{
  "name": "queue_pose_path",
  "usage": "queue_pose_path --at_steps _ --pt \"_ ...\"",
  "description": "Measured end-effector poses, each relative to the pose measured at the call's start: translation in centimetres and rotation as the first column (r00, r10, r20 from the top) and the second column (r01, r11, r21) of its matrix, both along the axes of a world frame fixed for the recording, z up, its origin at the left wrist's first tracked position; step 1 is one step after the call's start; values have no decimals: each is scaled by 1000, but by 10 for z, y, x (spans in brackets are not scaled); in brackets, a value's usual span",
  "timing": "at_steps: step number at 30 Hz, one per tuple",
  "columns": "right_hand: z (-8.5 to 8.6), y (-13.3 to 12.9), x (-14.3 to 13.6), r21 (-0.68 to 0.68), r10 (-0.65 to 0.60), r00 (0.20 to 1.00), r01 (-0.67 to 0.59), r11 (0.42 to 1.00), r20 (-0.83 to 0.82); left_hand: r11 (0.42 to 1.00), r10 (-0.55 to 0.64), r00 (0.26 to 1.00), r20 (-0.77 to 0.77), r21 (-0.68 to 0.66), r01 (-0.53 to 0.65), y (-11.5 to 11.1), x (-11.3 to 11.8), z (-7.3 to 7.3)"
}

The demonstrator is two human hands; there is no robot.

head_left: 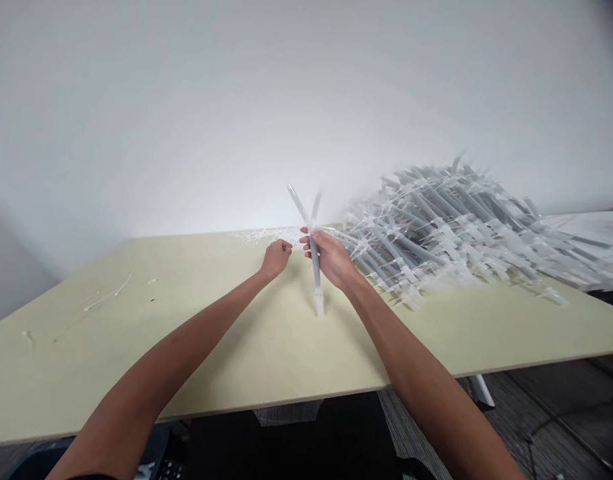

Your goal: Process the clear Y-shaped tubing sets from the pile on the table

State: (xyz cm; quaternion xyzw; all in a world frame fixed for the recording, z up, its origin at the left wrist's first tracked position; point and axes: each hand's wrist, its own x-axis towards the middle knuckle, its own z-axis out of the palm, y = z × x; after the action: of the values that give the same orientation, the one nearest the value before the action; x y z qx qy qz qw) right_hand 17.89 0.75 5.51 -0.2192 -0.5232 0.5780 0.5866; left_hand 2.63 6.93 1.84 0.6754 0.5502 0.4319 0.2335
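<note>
In the head view, the right hand (331, 257) grasps a branched tube piece (314, 257) between thumb and fingers, over the middle of the pale yellow table (201, 360). The tube piece stands roughly upright, with two clear arms spreading in a V at the top and one grey tube running down to a whitish end piece. The left hand (277, 258) is just beside it on the left, its fingers curled together; whether they pinch anything, I cannot tell. Behind the hands, near the wall (236, 120), lies a scatter of small white strips (273, 235). To the right of the right hand, a large heap of similar tubes (426, 227) with whitish joints covers much of the table, partly blurred. On the left part of the table lie a few thin, pale scraps (109, 293), apart from both hands.
</note>
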Motion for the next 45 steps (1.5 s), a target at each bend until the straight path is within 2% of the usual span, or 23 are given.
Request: queue_pose_path --at_steps 3,6,9,12,14,18,22,26,31,37,41,45 --pt "3 0 -3 145 -148 988 140 980 46 999 -12 988 152 -50 20 -26 -17 4" --pt "4 0 -9 223 -248 965 225 949 81 996 -48 965 256 -55 65 -57 -28 2" --pt "-1 -1 -16 263 -286 945 239 935 159 999 -15 967 254 -43 27 -76 -34 -6" --pt "-8 -1 -18 284 -292 904 205 937 313 999 2 976 219 -52 9 -81 -37 -14" --pt "-12 -2 -16 302 -314 819 182 936 480 998 -13 983 182 -57 24 -82 -39 -16" --pt "-14 -4 -9 339 -341 591 118 933 731 999 -40 994 99 -27 43 -86 -38 -14" --pt "-12 -7 -5 335 -316 427 31 942 848 999 -52 997 51 10 51 -91 -34 -12" --pt "-12 -7 -4 311 -296 326 4 950 898 996 -55 999 -2 67 55 -92 -31 -12" --pt "-14 -4 -1 291 -277 312 2 957 909 989 -36 995 -96 138 49 -89 -29 -13" --pt "-11 -5 -1 210 -198 321 -2 978 926 991 -38 991 -126 124 54 -90 -25 -14" --pt "-11 -8 -3 200 -185 380 -1 980 906 984 -67 981 -184 151 95 -105 -21 -11" --pt "-13 -7 -6 180 -170 462 21 983 870 987 -128 975 -179 74 143 -115 -15 -10"
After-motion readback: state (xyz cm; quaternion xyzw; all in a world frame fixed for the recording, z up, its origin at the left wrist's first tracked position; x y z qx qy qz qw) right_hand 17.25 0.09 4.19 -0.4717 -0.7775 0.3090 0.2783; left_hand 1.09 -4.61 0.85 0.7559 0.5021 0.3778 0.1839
